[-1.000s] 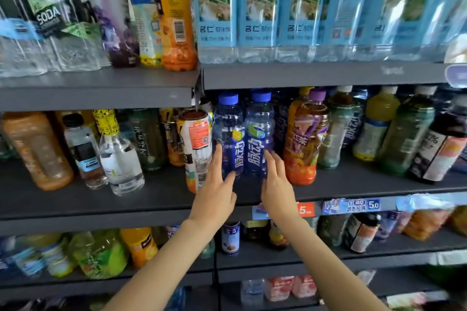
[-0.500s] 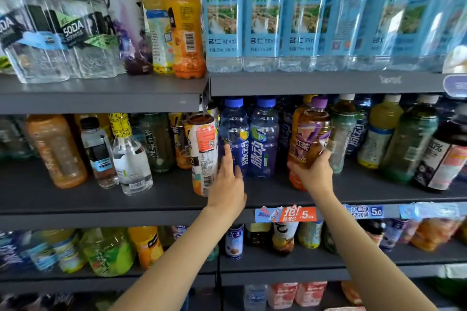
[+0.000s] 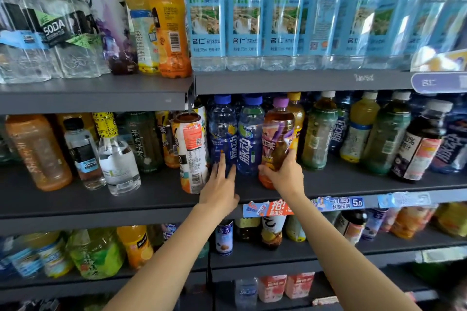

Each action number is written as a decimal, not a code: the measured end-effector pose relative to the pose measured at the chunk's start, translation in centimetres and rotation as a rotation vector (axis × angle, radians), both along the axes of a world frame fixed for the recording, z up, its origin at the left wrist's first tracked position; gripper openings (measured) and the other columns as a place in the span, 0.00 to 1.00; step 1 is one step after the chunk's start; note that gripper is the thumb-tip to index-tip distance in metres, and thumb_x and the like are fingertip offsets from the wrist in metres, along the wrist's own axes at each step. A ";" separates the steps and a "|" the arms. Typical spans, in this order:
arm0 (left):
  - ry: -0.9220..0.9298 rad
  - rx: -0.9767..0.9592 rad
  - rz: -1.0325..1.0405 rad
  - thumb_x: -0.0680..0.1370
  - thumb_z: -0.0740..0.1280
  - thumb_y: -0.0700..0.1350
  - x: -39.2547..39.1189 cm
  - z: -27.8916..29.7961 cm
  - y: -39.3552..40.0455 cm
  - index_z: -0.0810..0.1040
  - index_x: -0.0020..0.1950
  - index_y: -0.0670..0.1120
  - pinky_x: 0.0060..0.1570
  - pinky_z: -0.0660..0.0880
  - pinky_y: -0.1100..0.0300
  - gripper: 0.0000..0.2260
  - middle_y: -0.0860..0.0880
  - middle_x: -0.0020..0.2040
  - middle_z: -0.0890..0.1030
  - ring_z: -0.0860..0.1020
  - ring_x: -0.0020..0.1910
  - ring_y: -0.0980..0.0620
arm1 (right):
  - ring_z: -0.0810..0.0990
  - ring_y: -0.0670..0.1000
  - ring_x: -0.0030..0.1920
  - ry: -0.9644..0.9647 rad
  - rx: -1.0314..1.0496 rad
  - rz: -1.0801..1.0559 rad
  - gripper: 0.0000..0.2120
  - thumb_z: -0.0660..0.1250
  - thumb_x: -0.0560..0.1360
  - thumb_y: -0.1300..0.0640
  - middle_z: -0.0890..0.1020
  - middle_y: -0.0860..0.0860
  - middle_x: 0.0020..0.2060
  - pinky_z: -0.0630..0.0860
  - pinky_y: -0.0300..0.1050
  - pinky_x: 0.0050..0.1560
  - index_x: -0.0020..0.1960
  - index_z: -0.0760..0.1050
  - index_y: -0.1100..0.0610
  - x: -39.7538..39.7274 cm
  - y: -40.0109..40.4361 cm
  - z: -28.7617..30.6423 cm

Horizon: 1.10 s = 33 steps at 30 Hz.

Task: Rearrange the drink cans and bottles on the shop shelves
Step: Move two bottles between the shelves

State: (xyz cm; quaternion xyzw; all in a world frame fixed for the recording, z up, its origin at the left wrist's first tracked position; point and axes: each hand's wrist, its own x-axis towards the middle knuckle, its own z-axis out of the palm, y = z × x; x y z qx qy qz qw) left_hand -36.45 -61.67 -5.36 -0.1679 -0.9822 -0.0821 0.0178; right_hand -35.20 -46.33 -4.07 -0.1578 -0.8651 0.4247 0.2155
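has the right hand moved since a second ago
Yes. The right hand went rightward from the blue bottles to the purple-capped tea bottle beside them, which it now grips low down.

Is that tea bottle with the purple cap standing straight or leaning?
Leaning. The tea bottle tilts, purple cap toward the left, in the right hand; the blue bottles beside it stand upright.
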 end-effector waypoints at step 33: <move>0.909 0.499 -0.104 0.71 0.57 0.40 5.4 4.8 -15.0 0.69 0.57 0.47 0.59 0.65 0.57 0.14 0.50 0.57 0.68 0.70 0.56 0.49 | 0.73 0.35 0.54 0.590 0.160 0.634 0.32 0.76 0.65 0.52 0.74 0.40 0.54 0.68 0.27 0.55 0.64 0.65 0.45 6.7 -9.0 4.6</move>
